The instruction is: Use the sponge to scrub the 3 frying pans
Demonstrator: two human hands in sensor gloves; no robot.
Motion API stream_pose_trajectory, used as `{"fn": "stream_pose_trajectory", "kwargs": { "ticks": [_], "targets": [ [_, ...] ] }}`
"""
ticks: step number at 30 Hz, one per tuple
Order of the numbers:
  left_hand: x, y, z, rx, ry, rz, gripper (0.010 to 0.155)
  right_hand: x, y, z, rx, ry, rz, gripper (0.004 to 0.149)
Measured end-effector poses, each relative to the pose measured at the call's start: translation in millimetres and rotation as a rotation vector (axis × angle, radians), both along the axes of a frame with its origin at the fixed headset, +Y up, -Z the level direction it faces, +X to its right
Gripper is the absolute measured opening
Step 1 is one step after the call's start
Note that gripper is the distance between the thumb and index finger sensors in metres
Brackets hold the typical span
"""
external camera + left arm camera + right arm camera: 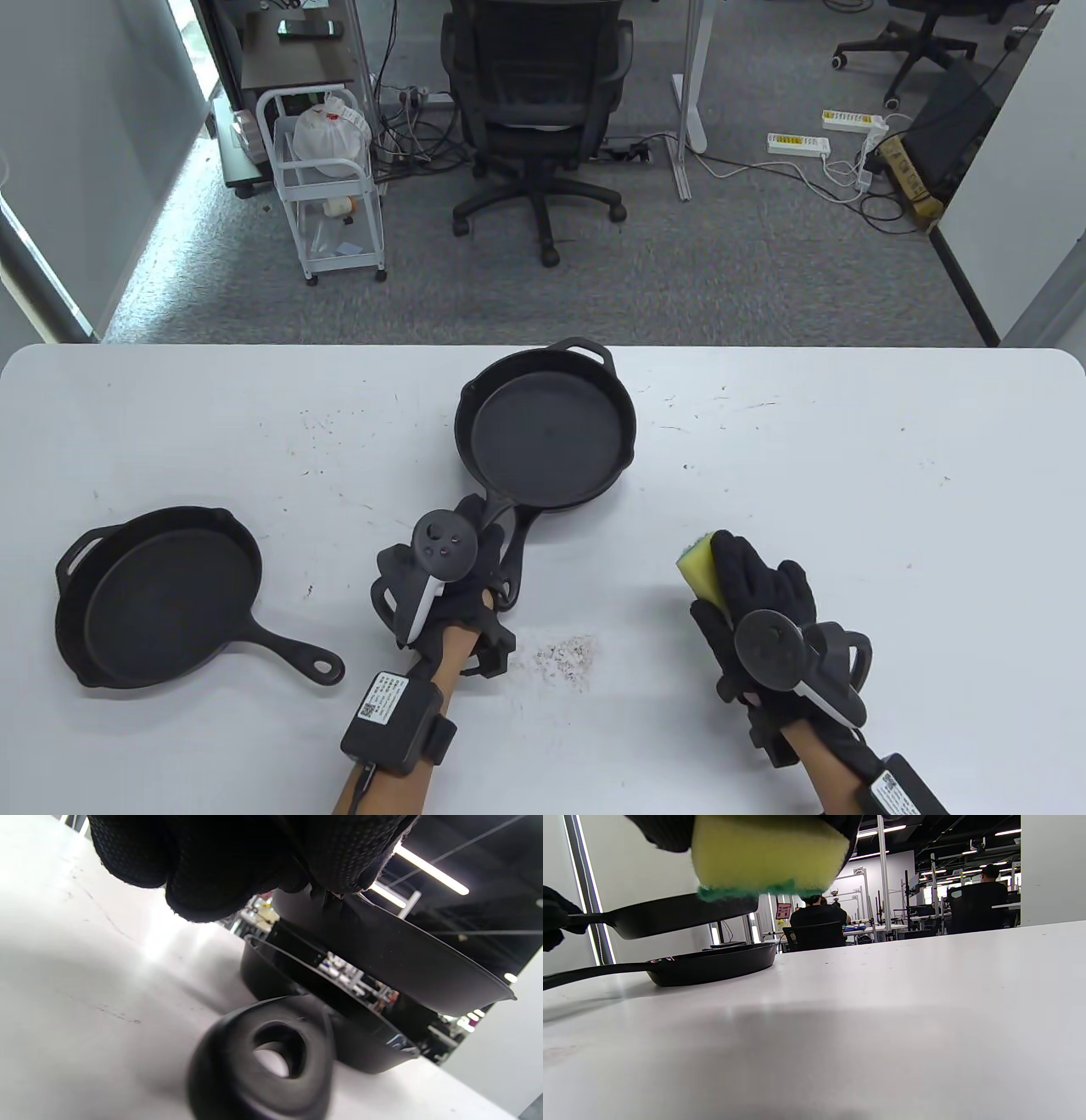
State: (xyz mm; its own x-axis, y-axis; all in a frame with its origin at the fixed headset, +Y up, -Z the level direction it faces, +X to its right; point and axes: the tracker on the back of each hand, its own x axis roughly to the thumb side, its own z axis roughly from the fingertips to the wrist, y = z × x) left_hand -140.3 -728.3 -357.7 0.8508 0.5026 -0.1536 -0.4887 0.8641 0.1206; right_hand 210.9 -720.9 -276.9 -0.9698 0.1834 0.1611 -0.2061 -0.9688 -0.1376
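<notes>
Room: behind the white table (848,509) were grey carpet, a black office chair (536,102) and a white wire cart (327,187) far to the left.
Table: it carried small dark specks, and a little heap of pale crumbs (567,654) lay near the front edge, between the two hands.
Upper pan (545,431): it was lifted off the table at the middle, just above another pan, as the right wrist view showed.
Lower pan (712,965): it rested flat on the table under the lifted one, its handle pointing to the near side.
Third pan (161,594): it stood alone at the left, well apart from the other two, with the handle turned to the right and near side.
Left hand (450,586): its fingers were curled around the handle of the upper pan and gripped it.
Right hand (764,611): it was at the near right and its fingers pinched the sponge.
Sponge (702,573): yellow with a green layer underneath, held above the table, to the right of the stacked pans and not touching them.
</notes>
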Motion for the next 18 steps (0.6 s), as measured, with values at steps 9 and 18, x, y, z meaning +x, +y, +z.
{"fn": "stream_pose_trajectory", "kwargs": {
  "ticks": [9,18],
  "targets": [
    [5,-10,-21,-0.045,0.013,-0.078,0.061,2,1,0,-0.003,-0.012,-0.007,0.078],
    [12,-22,-31,-0.139,0.006,-0.172,0.063,3,1,-1,0.006,-0.013,-0.012,0.078]
  ]
}}
